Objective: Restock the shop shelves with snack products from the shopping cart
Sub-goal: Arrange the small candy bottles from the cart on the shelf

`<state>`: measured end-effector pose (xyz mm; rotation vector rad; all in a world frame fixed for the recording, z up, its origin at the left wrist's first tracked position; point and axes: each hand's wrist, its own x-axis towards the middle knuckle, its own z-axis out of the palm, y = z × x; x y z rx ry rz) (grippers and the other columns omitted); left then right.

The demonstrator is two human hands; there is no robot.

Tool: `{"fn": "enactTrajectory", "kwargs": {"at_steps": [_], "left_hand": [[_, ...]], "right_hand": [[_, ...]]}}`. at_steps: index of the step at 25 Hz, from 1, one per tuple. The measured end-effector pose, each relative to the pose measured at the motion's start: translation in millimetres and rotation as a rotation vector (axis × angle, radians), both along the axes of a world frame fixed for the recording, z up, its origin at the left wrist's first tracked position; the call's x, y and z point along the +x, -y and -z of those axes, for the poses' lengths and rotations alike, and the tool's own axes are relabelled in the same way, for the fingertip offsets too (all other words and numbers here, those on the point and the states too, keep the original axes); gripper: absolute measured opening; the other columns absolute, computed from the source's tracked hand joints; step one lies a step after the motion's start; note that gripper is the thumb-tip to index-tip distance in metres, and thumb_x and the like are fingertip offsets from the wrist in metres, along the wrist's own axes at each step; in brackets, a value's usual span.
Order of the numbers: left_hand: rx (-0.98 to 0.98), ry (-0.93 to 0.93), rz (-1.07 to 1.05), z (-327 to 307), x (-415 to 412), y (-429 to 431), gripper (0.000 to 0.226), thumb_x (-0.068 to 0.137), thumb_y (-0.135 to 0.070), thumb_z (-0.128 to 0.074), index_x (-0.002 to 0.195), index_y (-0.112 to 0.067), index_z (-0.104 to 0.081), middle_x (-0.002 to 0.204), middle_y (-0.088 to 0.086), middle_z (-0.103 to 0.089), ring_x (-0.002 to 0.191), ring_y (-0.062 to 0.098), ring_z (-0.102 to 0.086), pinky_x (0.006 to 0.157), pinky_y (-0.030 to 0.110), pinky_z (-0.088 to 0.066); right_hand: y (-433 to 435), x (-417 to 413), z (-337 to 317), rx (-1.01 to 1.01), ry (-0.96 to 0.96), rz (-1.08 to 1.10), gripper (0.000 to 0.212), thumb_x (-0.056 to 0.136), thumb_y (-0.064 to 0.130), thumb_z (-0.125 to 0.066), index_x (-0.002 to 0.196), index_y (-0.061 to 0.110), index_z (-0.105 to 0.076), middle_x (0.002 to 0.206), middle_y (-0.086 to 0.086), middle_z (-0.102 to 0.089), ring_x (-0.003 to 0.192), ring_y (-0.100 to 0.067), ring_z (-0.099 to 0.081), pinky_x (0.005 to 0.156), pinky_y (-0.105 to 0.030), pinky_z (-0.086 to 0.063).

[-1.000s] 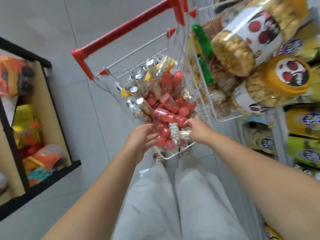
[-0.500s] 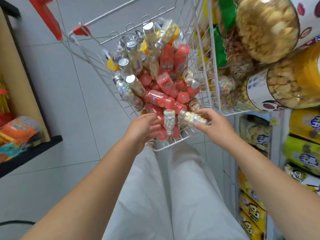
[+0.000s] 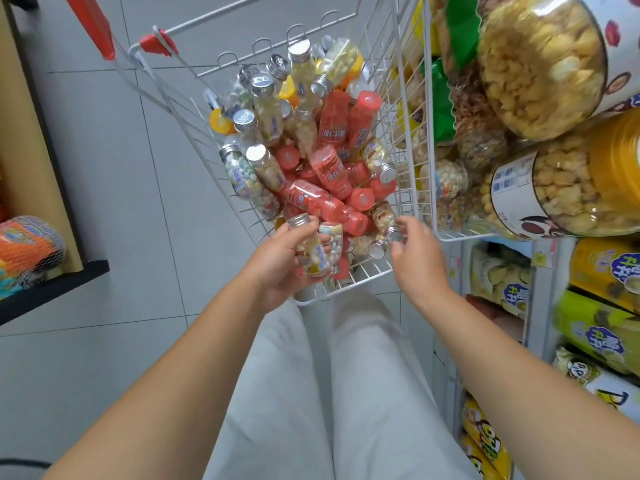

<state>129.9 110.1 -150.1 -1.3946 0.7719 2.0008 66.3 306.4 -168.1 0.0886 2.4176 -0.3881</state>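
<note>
Nearest to me, pale trousers fill the bottom of the view, and both forearms are cut off by the lower edge. My left hand is curled round a clear bottle with a silver cap, held over the near edge of the shopping cart. The palm hides the bottle's lower part, and I cannot tell whether the pastel-filled bottle touching it is in the grip too. My right hand sits at the cart's near right corner, with its fingertips against a capped bottle. Whether it is gripping that bottle I cannot tell.

Further in, red bottles and clear ones lie heaped, and the labels are too small to read. The red handle is cropped at the top edge. On the right, big snack jars run out of frame.

Half a second ago the right hand carried a yellow-filled bottle and the left held nothing. Now the left hand holds such a bottle, and the right hand is back among the pile.
</note>
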Motion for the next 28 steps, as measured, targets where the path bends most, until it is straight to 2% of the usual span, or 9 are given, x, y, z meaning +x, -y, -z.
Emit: {"fn": "enactTrajectory", "kwargs": {"at_steps": [3, 6, 10, 12, 14, 17, 21, 25, 28], "left_hand": [[-0.007, -0.017, -0.028, 3.1, 6.2, 7.8, 0.013, 0.095, -0.022, -0.061, 0.108, -0.024, -0.06, 0.096, 0.003, -0.071, 0.082, 0.017, -0.069, 0.076, 0.041, -0.058], [0.009, -0.035, -0.005, 3.8, 13.2, 11.7, 0.019, 0.092, -0.016, -0.066, 0.108, -0.024, -0.06, 0.092, 0.001, -0.07, 0.08, 0.016, -0.069, 0.07, 0.036, -0.061], [0.013, -0.054, 0.045, 3.1, 19.3, 9.0, 0.032, 0.081, -0.011, -0.075, 0.111, -0.019, -0.063, 0.098, 0.006, -0.072, 0.088, 0.021, -0.069, 0.086, 0.044, -0.059], [0.013, -0.089, 0.089, 2.3, 19.2, 5.6, 0.042, 0.079, -0.01, -0.076, 0.119, -0.019, -0.066, 0.109, 0.007, -0.074, 0.096, 0.024, -0.07, 0.094, 0.047, -0.055], [0.071, -0.146, 0.103, 1.2, 17.9, 1.2, 0.05, 0.079, -0.006, -0.073, 0.125, -0.026, -0.065, 0.122, 0.003, -0.071, 0.106, 0.026, -0.07, 0.09, 0.043, -0.057], [0.183, -0.213, 0.172, 2.0, 15.8, -3.1, 0.055, 0.075, -0.012, -0.071, 0.125, -0.033, -0.066, 0.127, 0.006, -0.069, 0.111, 0.032, -0.067, 0.08, 0.039, -0.058], [0.097, -0.186, 0.212, 3.4, 20.3, 8.7, 0.053, 0.071, -0.01, -0.08, 0.122, -0.021, -0.068, 0.105, 0.011, -0.073, 0.086, 0.025, -0.071, 0.071, 0.033, -0.059], [-0.029, -0.087, 0.048, 9.3, 29.2, 23.0, 0.021, 0.089, -0.014, -0.067, 0.11, -0.013, -0.067, 0.09, 0.006, -0.074, 0.071, 0.018, -0.072, 0.062, 0.031, -0.061], [-0.063, -0.054, 0.018, 12.9, 34.9, 30.1, 0.023, 0.088, -0.025, -0.067, 0.108, -0.016, -0.067, 0.1, 0.007, -0.072, 0.08, 0.017, -0.071, 0.069, 0.032, -0.062]], "right_hand": [[6.6, 5.3, 24.5, 0.164, 0.128, -0.202, 0.055, 0.095, 0.021, -0.058, 0.144, 0.018, -0.035, 0.137, -0.012, -0.045, 0.115, -0.035, -0.054, 0.089, -0.044, -0.048], [12.8, 4.5, 35.2, 0.196, 0.103, -0.192, 0.043, 0.094, 0.028, -0.06, 0.133, 0.022, -0.043, 0.122, -0.012, -0.05, 0.102, -0.035, -0.058, 0.079, -0.041, -0.048], [3.7, 6.9, 11.0, -0.04, -0.022, -0.103, 0.026, 0.092, 0.024, -0.058, 0.118, 0.026, -0.055, 0.104, -0.004, -0.055, 0.091, -0.024, -0.057, 0.073, -0.033, -0.044], [-2.3, 5.5, -18.4, -0.238, -0.031, 0.089, 0.019, 0.094, 0.026, -0.055, 0.113, 0.03, -0.057, 0.093, 0.002, -0.057, 0.082, -0.017, -0.056, 0.07, -0.032, -0.047], [1.7, 1.3, -46.6, -0.485, 0.089, 0.333, 0.014, 0.097, 0.02, -0.051, 0.103, 0.029, -0.059, 0.075, 0.003, -0.055, 0.067, -0.015, -0.053, 0.058, -0.026, -0.048], [20.3, -4.3, -59.0, -0.614, 0.299, 0.289, 0.015, 0.099, 0.014, -0.049, 0.1, 0.02, -0.063, 0.057, 0.011, -0.055, 0.054, -0.011, -0.052, 0.051, -0.021, -0.046], [28.5, -26.5, -32.7, -0.592, 0.496, 0.35, 0.036, 0.104, 0.038, -0.036, 0.106, 0.021, -0.068, 0.075, -0.003, -0.067, 0.073, -0.018, -0.065, 0.071, -0.035, -0.054], [5.1, -25.8, 19.9, -0.104, 0.271, -0.265, 0.03, 0.094, 0.017, -0.056, 0.123, 0.019, -0.059, 0.123, -0.003, -0.054, 0.116, -0.02, -0.052, 0.1, -0.03, -0.038], [-1.3, -12.1, 50.0, 0.023, 0.277, -0.582, 0.032, 0.086, 0.015, -0.065, 0.117, 0.01, -0.058, 0.12, -0.01, -0.054, 0.117, -0.03, -0.047, 0.096, -0.036, -0.039]]}}
